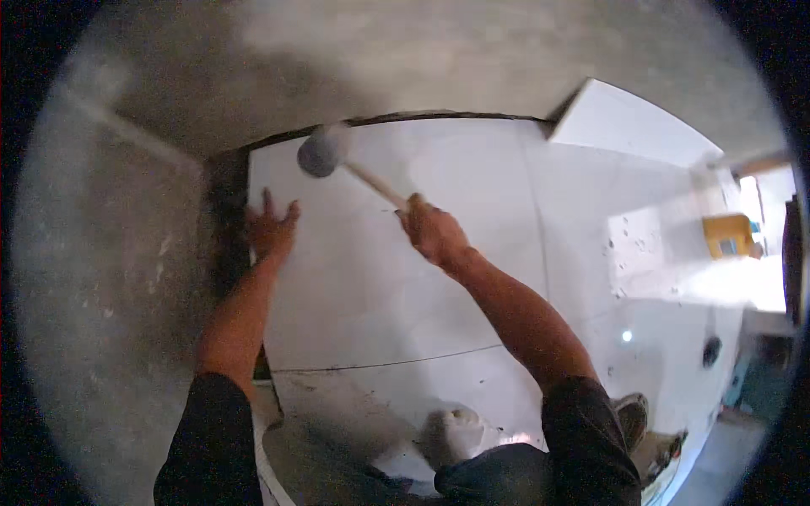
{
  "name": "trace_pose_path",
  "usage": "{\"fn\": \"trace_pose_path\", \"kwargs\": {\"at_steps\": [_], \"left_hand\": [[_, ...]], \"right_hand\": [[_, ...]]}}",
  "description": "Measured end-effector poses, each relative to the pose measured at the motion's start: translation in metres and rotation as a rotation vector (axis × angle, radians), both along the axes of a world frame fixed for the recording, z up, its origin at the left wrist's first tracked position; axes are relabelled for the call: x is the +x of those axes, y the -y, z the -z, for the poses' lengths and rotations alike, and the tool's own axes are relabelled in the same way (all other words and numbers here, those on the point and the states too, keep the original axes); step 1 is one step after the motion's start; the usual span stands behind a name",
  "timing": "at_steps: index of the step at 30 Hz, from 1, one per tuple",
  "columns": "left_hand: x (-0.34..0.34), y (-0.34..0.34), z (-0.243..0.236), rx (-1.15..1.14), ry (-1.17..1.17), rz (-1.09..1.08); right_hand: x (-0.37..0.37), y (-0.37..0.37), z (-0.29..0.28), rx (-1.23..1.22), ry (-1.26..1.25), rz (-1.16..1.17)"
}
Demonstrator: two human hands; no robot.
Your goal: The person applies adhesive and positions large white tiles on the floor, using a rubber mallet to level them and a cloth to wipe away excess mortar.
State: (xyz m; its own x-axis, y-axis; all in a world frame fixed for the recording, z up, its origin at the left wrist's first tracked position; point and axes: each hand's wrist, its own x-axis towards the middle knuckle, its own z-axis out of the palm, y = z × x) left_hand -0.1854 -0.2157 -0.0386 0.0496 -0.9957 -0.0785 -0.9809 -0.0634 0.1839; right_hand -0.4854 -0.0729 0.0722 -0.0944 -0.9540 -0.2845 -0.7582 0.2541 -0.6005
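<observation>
My right hand point(434, 229) is closed around the wooden handle of a rubber mallet point(321, 152). The mallet's dark, rounded head is slightly blurred and appears over the far left part of a large white floor tile point(405, 287). Fingers spread, my left hand point(272, 229) rests at the left edge of that same tile and holds nothing. A dark gap point(228, 228) runs between this edge and the wall, and a narrower one follows the far edge. Thin joint lines part the tile from its neighbours on the right and near sides.
A loose white tile piece point(633, 126) leans against the far wall point(472, 59). Bare grey wall point(110, 278) stands close on the left. A yellow container point(728, 236) sits near the bright opening at right. My shoe point(631, 419) and a whitish object point(464, 430) are close to me.
</observation>
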Motion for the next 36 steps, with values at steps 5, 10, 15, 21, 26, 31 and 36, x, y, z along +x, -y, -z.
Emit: {"fn": "trace_pose_path", "kwargs": {"at_steps": [5,10,15,21,26,31,36], "left_hand": [[-0.011,-0.010,-0.013,0.052,0.059,-0.029],[-0.011,-0.008,-0.016,-0.026,0.112,0.023],[-0.007,-0.003,-0.022,0.088,0.071,-0.013],[0.003,0.001,-0.005,0.047,0.121,0.008],[-0.006,-0.003,-0.004,0.089,0.064,-0.013],[-0.007,0.001,-0.018,0.123,0.030,-0.002],[0.004,0.000,-0.009,0.085,0.042,-0.023]], "right_hand": [[0.035,-0.003,-0.025,-0.114,0.082,0.019],[0.014,-0.002,0.000,-0.130,-0.010,-0.059],[0.030,-0.001,-0.035,-0.068,0.144,0.015],[0.047,-0.002,-0.047,-0.004,0.127,-0.026],[0.030,0.006,-0.004,0.106,0.085,-0.052],[0.040,0.012,-0.010,-0.121,0.161,-0.062],[0.056,0.013,-0.044,-0.043,0.165,-0.048]]}}
